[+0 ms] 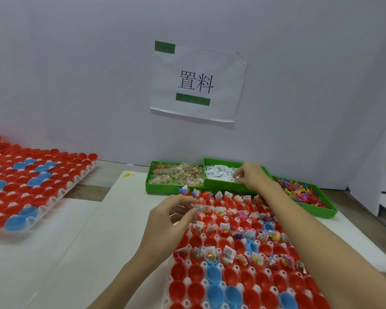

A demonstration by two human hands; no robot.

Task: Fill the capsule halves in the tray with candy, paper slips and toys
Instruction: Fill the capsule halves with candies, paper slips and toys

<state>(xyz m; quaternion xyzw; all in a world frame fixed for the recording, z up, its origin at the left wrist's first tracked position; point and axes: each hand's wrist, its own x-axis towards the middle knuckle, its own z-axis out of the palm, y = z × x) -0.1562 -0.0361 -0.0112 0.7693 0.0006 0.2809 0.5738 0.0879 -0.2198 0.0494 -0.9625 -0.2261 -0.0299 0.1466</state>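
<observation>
Capsule halves (212, 286) below; right hand (254, 177) picks paper slips (218, 172).

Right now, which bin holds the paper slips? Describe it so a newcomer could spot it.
Find the white paper sign on the wall; three green bins sit on the table below it. The paper-slip bin is the middle one, where the right hand reaches. Only it holds white slips; its neighbours hold wrapped candy and colourful toys.
</observation>
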